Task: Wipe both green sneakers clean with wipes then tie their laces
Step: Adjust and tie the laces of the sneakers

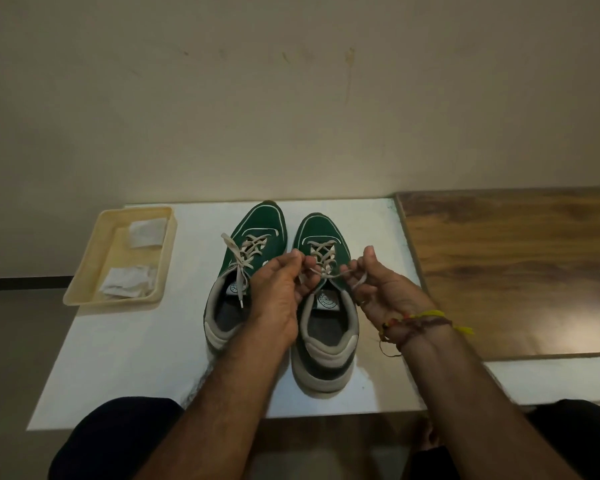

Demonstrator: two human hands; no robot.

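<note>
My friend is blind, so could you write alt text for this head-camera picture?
Two hands, the left hand and right hand, pinch the laces of the right green sneaker; the left sneaker's laces hang untied. A tray holding crumpled wipes sits to the left.

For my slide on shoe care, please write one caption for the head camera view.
Both hands tie the right sneaker's laces; left sneaker untied, used wipes in tray.

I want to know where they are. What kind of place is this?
Probably a plain indoor room set up for work: a white table against a bare wall, a wooden tabletop beside it, and a tray of used wipes.
</note>
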